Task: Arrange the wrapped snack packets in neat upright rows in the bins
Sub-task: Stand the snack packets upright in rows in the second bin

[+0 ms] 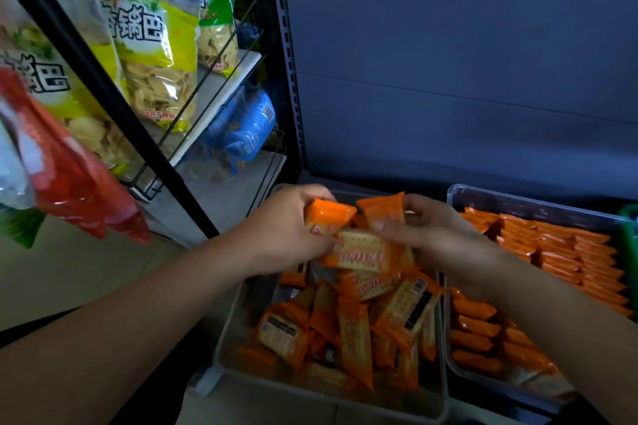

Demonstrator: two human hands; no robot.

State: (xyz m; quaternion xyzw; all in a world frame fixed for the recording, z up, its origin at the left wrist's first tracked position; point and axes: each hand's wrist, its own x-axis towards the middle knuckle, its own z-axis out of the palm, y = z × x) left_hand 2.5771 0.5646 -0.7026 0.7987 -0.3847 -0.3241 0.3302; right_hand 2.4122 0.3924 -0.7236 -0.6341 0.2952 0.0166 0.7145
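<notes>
glossy orange cracker packets (pixel 359 328), jumbled flat, seemingly crinkled, in bin (pixel 221 352).

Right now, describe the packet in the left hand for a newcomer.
Find the left bin of jumbled orange packets. Over its far end the left hand grips an orange packet. It is tilted, raised above them, left of the upright one in the right hand.

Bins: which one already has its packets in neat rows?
The right-hand bin: its packets stand in tidy rows, while the left-hand bin holds a loose jumble.
</notes>
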